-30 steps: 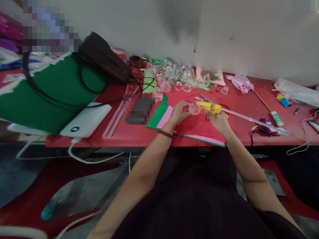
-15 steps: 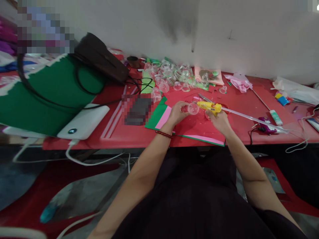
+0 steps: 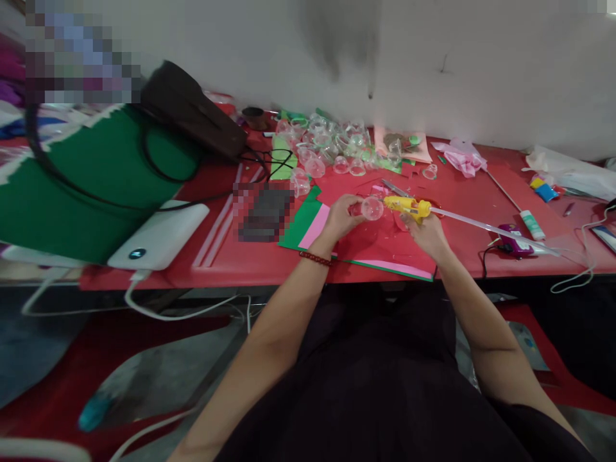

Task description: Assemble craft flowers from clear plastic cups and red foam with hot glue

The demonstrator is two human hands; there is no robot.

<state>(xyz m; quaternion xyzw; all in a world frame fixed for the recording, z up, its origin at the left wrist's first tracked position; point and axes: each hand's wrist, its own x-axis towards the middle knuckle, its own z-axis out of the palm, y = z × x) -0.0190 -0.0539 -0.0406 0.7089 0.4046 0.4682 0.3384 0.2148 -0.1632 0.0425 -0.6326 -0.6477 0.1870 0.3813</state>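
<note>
Head view: left hand (image 3: 342,219) grips a clear cup (image 3: 373,208) beside the glue gun (image 3: 410,206) clutched in the right hand (image 3: 427,233).

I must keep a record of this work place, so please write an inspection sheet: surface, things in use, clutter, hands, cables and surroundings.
Surface: red table, coloured paper before the person.
Things in use: clear cup; yellow glue gun, a long clear stick behind it.
Clutter: heap of clear cups near the wall; dark bag and white power bank at left.
Hands: left hand holds the cup; right hand grips the gun, nozzle toward the cup; contact cannot be told.
Cables: white cable from the power bank hangs below the table edge.
Surroundings: pale wall behind; red chairs at both sides.
</note>
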